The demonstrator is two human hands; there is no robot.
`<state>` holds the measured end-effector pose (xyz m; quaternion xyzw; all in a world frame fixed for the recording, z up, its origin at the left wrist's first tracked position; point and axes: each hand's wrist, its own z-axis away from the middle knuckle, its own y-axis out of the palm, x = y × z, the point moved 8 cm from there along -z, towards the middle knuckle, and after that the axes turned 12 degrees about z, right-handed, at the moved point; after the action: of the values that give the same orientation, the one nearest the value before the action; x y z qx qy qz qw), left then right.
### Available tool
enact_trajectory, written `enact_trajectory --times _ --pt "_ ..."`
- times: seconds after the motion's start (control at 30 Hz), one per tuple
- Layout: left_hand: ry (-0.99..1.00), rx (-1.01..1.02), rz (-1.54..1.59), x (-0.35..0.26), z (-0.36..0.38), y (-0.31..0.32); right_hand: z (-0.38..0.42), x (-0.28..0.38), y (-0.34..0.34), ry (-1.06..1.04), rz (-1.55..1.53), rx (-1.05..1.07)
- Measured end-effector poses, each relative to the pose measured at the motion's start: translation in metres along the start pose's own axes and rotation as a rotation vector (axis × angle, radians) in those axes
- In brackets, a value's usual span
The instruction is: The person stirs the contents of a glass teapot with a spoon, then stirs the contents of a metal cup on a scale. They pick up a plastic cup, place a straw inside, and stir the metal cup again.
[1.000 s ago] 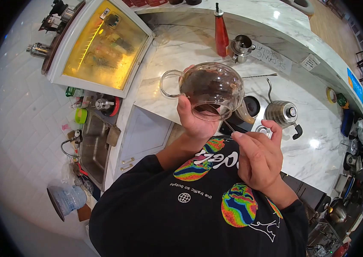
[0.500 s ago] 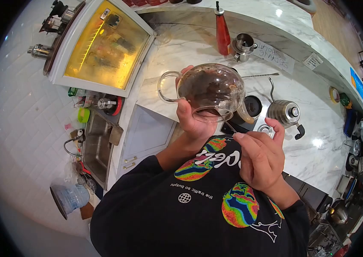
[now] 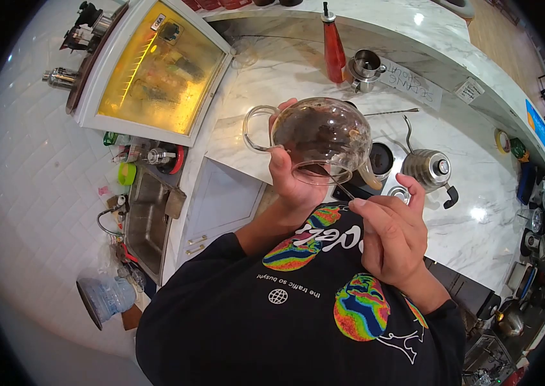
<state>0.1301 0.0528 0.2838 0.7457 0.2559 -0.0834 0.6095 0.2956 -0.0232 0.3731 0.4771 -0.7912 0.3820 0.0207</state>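
Observation:
A round clear glass teapot (image 3: pixel 320 132) with dark brown matter inside is tipped on its side, its opening toward me. My left hand (image 3: pixel 295 180) is wrapped round it between the handle and the opening. The fingers of my right hand (image 3: pixel 391 231) pinch a thin metal rod (image 3: pixel 344 190), whose far end reaches into the teapot's opening. The teapot's spout points to the right. Behind the pot, a dark round cup (image 3: pixel 380 159) is partly hidden.
A steel gooseneck kettle (image 3: pixel 428 167) stands right of the teapot. Farther back are a red bottle (image 3: pixel 334 51), a metal dripper (image 3: pixel 366 64) and a long twisted spoon (image 3: pixel 393 112). On the left are a lit yellow cabinet (image 3: pixel 156 71) and a sink (image 3: pixel 147 225).
The teapot and my left hand have shifted slightly to the right, and the pot has turned a little. My right hand has hardly moved.

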Motion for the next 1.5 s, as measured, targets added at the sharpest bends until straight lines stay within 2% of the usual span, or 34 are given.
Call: enact_trajectory --times 0.4,0.5,0.7,0.9,1.17,1.37,1.5 --pt "-0.058 0.085 -0.124 0.01 0.006 -0.011 0.016 -0.031 0.012 0.352 -0.28 0.051" --pt "-0.037 -0.007 0.011 0.012 0.005 -0.007 0.021 -0.038 0.017 0.447 -0.355 0.078" --pt "-0.091 -0.192 -0.085 0.02 0.009 -0.021 0.042 -0.057 0.031 0.834 -0.645 -0.001" --pt "-0.077 -0.272 -0.243 0.021 0.008 -0.038 0.051 -0.069 0.029 0.909 -0.702 -0.06" --pt "-0.133 -0.388 -0.204 0.032 0.014 -0.09 0.077 -0.091 0.015 0.982 -0.633 -0.14" --pt "-0.119 -0.416 -0.204 0.023 0.015 -0.106 0.11 -0.12 0.004 1.024 -0.466 -0.243" --pt "-0.144 -0.44 -0.197 0.022 0.014 -0.106 0.121 -0.132 0.013 1.004 -0.301 -0.193"
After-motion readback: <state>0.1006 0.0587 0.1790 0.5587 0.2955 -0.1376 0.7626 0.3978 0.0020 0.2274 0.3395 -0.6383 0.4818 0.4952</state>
